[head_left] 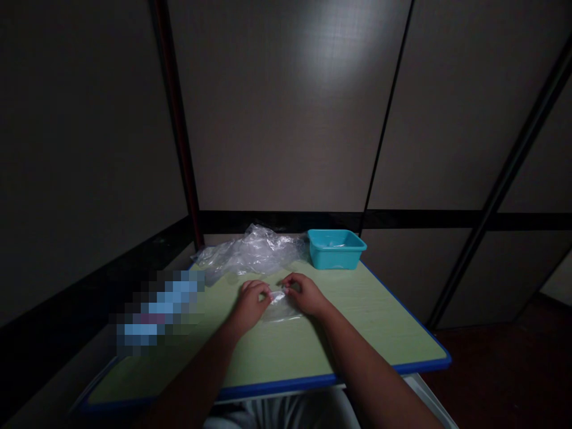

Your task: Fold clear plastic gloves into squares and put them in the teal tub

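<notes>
Two hands [252, 302] [306, 294], pinched closed on one clear bag [280, 311]; one teal basin [336, 258], one plastic heap [257, 251].

You've got no readable text, brands, numbers or signs here. Pixelated patch [161, 308] at your left: blocked out, any print lost. Clear bag [282, 311] near you, crumpled plastic [259, 250] far left, teal basin [336, 258] far right: nothing you can read on these.

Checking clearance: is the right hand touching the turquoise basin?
Apart: the head view shows green tabletop between the right hand and the turquoise basin.
</notes>
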A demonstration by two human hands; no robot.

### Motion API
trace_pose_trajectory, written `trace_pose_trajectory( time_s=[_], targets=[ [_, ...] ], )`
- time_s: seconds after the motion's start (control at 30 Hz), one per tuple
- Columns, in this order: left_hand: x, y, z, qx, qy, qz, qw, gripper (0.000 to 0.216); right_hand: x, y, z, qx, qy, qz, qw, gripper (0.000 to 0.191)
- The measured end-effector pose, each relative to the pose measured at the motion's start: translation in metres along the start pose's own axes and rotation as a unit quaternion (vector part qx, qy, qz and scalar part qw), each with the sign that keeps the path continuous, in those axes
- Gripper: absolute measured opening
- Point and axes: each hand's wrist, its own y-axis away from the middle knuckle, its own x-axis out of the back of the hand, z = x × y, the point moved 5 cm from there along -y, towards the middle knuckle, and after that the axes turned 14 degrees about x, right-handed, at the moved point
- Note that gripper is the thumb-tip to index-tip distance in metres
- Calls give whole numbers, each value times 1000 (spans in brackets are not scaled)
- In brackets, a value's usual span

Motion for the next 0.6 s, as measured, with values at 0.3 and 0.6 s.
trace_pose_trajectory(
  time_s=[0.3, 0.6],
  targets=[
    [2, 2, 4, 10, -19, -11, 1000, 6, 7, 2, -3, 12, 22, -11, 1000, 14],
    [1, 2, 4, 7, -27, -14, 1000, 10, 1, 6, 1, 25, 51, -51, 997, 41]
  ],
)
